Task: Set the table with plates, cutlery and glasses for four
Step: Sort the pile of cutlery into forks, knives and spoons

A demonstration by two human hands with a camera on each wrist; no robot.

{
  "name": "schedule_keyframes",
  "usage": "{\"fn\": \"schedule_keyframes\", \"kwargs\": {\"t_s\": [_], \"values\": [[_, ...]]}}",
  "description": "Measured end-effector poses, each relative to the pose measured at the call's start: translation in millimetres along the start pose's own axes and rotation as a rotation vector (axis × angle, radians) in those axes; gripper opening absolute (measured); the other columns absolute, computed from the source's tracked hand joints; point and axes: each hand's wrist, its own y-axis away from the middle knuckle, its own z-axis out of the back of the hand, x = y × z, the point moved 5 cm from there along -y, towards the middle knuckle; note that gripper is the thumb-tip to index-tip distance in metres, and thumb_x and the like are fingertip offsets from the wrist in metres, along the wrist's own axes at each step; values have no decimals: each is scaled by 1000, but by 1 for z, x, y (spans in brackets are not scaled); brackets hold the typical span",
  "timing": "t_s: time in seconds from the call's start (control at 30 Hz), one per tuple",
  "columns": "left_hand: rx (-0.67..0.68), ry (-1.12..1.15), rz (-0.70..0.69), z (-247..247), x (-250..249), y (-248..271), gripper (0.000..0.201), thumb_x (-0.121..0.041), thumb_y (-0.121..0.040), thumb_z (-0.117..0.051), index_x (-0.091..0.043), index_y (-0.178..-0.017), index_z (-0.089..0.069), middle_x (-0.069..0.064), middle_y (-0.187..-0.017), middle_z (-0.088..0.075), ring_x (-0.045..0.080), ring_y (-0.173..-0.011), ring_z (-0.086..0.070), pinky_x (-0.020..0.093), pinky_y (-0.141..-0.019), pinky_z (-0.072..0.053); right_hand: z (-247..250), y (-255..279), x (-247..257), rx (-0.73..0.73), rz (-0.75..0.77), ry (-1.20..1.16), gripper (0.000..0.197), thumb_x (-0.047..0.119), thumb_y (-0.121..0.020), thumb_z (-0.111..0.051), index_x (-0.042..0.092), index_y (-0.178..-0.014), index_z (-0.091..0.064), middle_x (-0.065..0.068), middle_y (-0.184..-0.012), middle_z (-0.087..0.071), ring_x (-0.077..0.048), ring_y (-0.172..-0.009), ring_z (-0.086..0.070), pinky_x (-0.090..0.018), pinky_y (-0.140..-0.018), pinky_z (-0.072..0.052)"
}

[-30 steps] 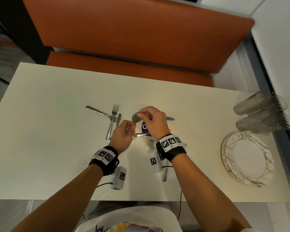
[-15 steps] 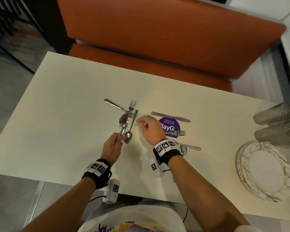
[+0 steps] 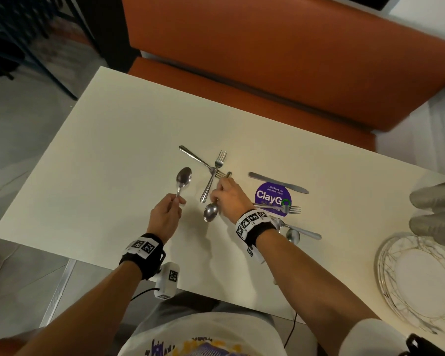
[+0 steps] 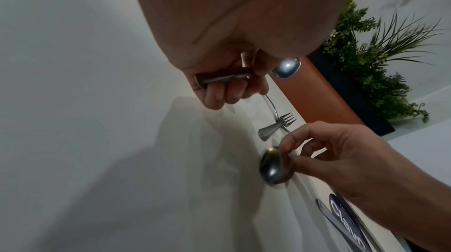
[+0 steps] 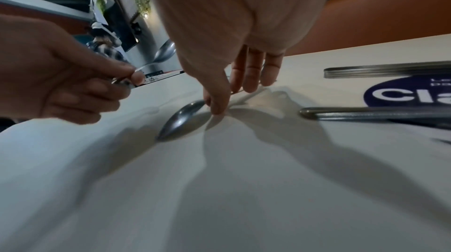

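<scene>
My left hand [image 3: 165,214] pinches a shiny steel spoon [image 3: 183,181] aloft; my right hand [image 3: 228,197] pinches a second steel spoon [image 3: 211,214] lying on the cream table [image 3: 100,176], white marbled plates [image 3: 419,281] stacked right.

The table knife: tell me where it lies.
In the head view the table knife lies flat on the table, right of the crossed forks, along the purple sticker's far edge.

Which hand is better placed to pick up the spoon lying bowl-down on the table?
The right hand: its fingertips already touch the handle of the lying spoon. The left hand is busy, gripping another spoon raised off the table.
</scene>
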Motion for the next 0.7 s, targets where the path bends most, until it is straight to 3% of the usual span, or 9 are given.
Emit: {"fn": "schedule_keyframes", "kwargs": {"t_s": [0.1,0.23,0.33,0.4,0.47,0.6,0.7], "values": [[7,-32,-30,-3,-15,-4,29,-18,-107,-43,-21,-91,-67,2,-70,-66,15,-59,-58,26,-56,-46,-2,10,1,-56,67,-31,6,7,-84,-76,8,-89,-75,-8,-96,-57,-27,-93,-51,-42,-79,-51],[52,3,-97,-17,-36,-13,28,-14,-108,-43,-18,-96,-68,2,-86,-76,14,-79,-71,35,-67,-58,17,29,-1,-190,52,-150,8,9,-92,-67,9,-96,-74,-4,-96,-62,-22,-94,-52,-30,-83,-47],[121,58,-132,-39,-51,-16,28,-13,-106,-42,-16,-99,-69,3,-93,-79,22,-89,-75,38,-78,-60,43,43,-6,-307,-109,-367,11,17,-97,-64,13,-102,-73,2,-94,-66,-14,-89,-55,-23,-81,-46],[178,79,-143,-56,-61,-12,27,-18,-103,-43,-13,-102,-69,2,-94,-80,23,-90,-76,38,-80,-59,54,50,-13,-350,-288,-557,7,20,-96,-68,15,-100,-72,5,-86,-68,-4,-77,-59,-14,-73,-46],[230,91,-129,-71,-70,-7,27,-24,-99,-45,-12,-102,-69,5,-92,-79,24,-87,-76,37,-80,-60,59,55,-20,-401,-436,-749,7,16,-92,-73,12,-97,-70,3,-82,-73,0,-72,-64,-14,-71,-51],[345,185,-9,-101,-81,9,23,-13,-107,-43,-6,-105,-65,18,-82,-72,33,-66,-69,44,-67,-59,57,64,-33,-474,-601,-902,14,14,-91,-74,8,-91,-61,-3,-79,-76,-4,-64,-68,-28,-68,-57],[339,173,9,-111,-82,16,27,-11,-109,-40,-6,-105,-66,5,-64,-58,18,-50,-51,27,-46,-43,56,69,-36,-505,-619,-917,12,17,-92,-72,9,-95,-65,-2,-82,-76,-11,-72,-71,-34,-73,-60]]}}
